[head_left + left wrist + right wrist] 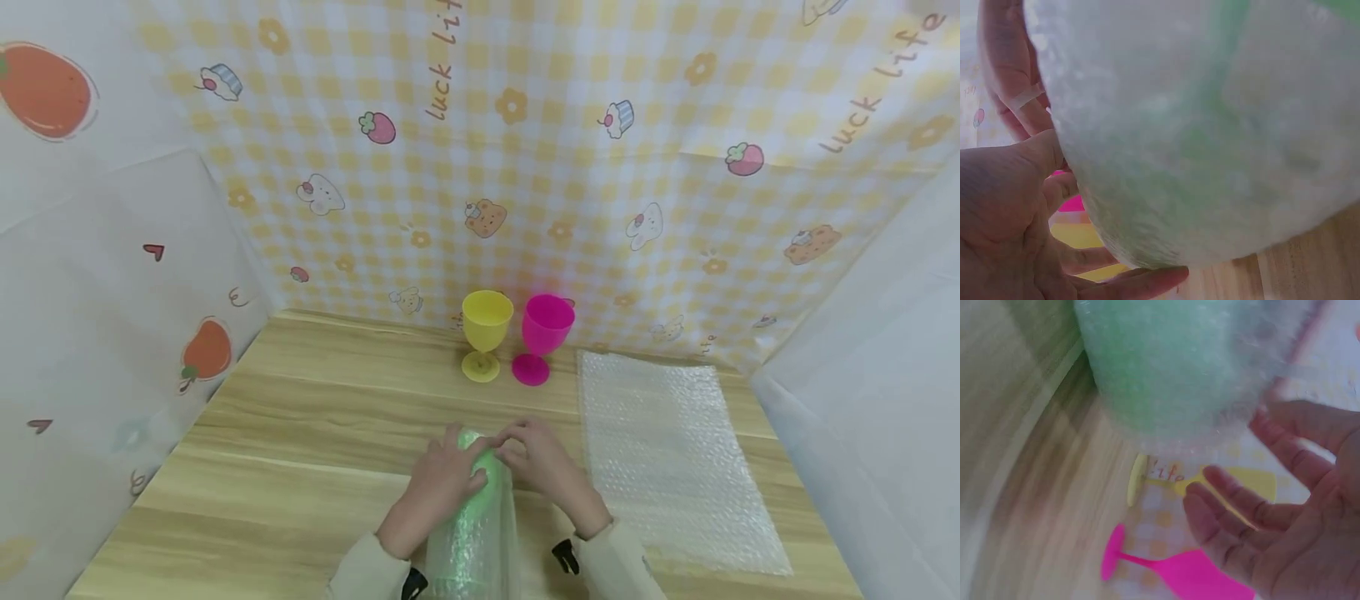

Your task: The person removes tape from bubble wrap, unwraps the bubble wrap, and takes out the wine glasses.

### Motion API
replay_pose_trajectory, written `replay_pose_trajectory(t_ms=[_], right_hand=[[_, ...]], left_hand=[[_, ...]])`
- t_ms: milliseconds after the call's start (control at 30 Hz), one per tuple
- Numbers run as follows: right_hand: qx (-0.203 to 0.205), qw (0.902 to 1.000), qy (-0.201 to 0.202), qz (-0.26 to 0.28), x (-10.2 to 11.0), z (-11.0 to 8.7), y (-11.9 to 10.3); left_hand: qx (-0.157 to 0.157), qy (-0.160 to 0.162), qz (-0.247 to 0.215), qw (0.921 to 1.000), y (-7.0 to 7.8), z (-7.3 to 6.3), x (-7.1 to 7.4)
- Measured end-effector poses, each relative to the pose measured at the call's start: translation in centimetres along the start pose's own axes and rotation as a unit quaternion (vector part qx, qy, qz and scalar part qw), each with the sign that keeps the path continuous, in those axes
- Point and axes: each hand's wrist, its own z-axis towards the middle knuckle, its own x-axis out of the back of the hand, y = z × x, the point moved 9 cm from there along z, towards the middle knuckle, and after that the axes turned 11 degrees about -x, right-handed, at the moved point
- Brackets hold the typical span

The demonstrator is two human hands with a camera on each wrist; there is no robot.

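Observation:
A green object wrapped in a roll of clear bubble wrap [468, 537] lies lengthwise at the table's front; the wrap blurs the object's shape. My left hand [441, 477] holds the roll near its far end, thumb on top and fingers over the left side. From the right, my right hand [542, 457] pinches the wrap's edge at the far end with thumb and index finger, close to the left index finger. In the right wrist view its other fingers [1222, 531] are loosely bent beside the wrapped bundle [1166, 375]. A pale strip [1027, 95] crosses one right finger in the left wrist view.
A yellow goblet [486, 325] and a pink goblet [547, 327] stand upright by the back wall, beyond the hands. At the right, a flat sheet of bubble wrap [667, 450] lies on the wooden table [300, 417]. Patterned cloth [570, 192] hangs behind.

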Motion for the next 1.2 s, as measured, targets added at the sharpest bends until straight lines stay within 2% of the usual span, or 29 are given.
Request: replay_pose_trajectory(t_ms=[133,267,433,500,600,767,967,1200], right_hand=[[-0.021,0.9966,0.003,-0.079,-0.5,0.4,-0.5],[-0.052,0.9941,0.002,-0.095,-0.7,0.2,0.1],[-0.057,0.9921,0.007,-0.112,-0.7,-0.2,1.5],[-0.055,0.9923,0.016,-0.110,-0.5,-0.5,2.1],[-0.054,0.9933,0.027,-0.099,-0.1,-0.9,3.1],[-0.069,0.9956,0.023,-0.060,0.3,-1.6,5.3],[-0.111,0.9937,0.011,-0.003,0.4,-2.6,7.9],[-0.136,0.9902,0.019,0.028,0.2,-2.9,9.8]], left_hand=[[0.015,-0.009,-0.029,0.9994,-0.1,0.0,-0.2],[0.029,-0.004,-0.057,0.9980,-0.3,-0.1,-0.4],[0.049,0.018,-0.076,0.9957,-1.0,-0.3,-0.6],[0.053,0.021,-0.083,0.9949,-1.3,-0.4,-0.7],[0.040,0.021,-0.103,0.9937,-1.5,-0.5,-1.0],[0.022,0.014,-0.161,0.9866,-2.0,-0.7,-1.8],[0.063,0.004,-0.202,0.9774,-3.4,-1.1,-2.4],[0.097,0.026,-0.212,0.9720,-4.8,-2.1,-1.2]])
